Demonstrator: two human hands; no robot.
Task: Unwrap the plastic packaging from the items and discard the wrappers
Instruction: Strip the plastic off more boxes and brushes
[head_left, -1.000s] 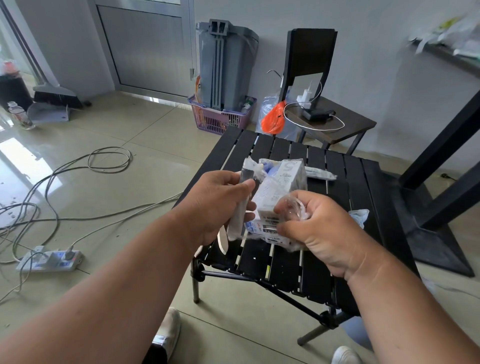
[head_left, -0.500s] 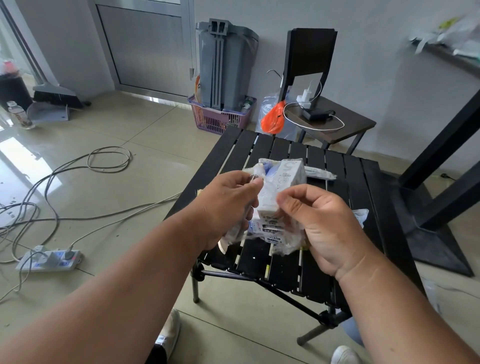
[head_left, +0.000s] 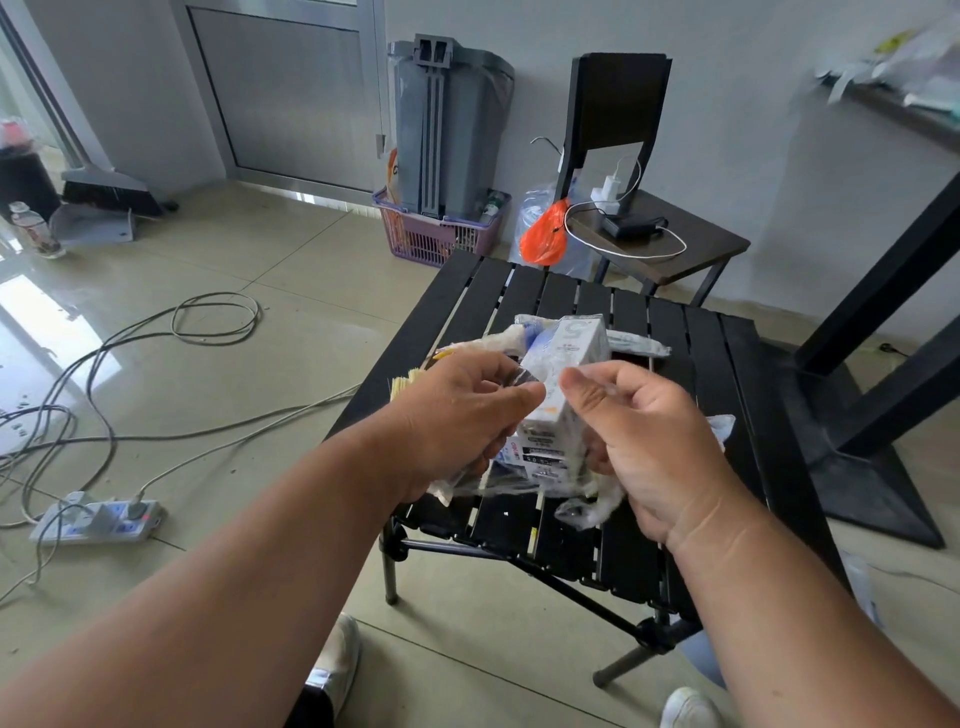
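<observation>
Pinching clear wrap around a white box (over the black table), both hands: left, right.

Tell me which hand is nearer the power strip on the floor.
Left. The left hand is above the table's left edge, the side of the power strip; the right hand is farther right, beyond the box.

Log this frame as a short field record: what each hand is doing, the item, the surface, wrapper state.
left hand: left hand pinches clear plastic wrap
right hand: right hand pinches the wrap on the other side
item: white box, held between both hands above the table
surface: black slatted table
wrapper state: partly loose, bunched under the box, not yet off
also on table: another wrapped packet behind the box
</observation>
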